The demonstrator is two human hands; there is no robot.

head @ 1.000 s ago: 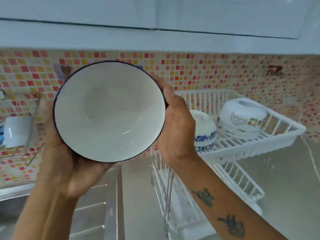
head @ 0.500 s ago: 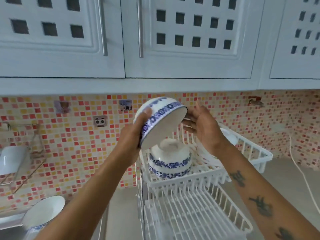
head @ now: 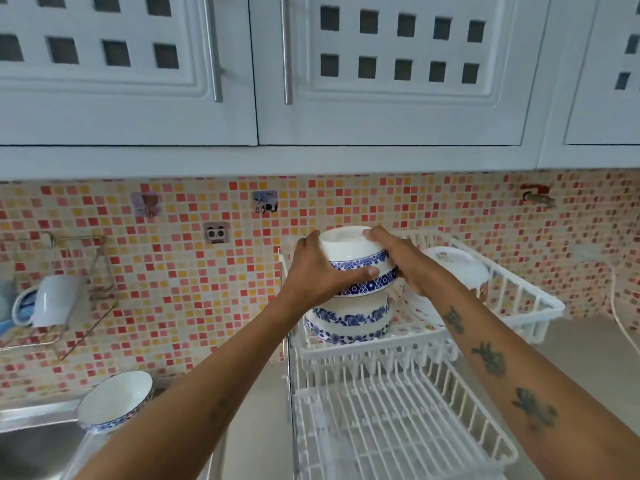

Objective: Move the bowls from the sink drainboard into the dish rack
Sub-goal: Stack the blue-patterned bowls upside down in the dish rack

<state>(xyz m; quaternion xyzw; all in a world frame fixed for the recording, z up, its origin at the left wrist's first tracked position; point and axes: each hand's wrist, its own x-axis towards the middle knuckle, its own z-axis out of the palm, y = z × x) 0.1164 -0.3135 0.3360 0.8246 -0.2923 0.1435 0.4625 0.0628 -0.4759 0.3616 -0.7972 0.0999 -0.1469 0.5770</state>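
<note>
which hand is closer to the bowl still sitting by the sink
Left. The left hand grips the upside-down bowl on its sink-facing side, toward the bowl by the sink. The right hand holds the far side, farther away.

I see a white plastic two-tier dish rack [head: 398,403] standing on a grey-beige countertop [head: 588,358]. Its upper tier carries an upside-down white ceramic bowl with blue floral bands [head: 349,320] and a white plate with a small print [head: 457,268] just beside it. On the steel sink drainboard [head: 38,415] at left, a blue-rimmed white bowl [head: 114,401] sits tilted.
</note>
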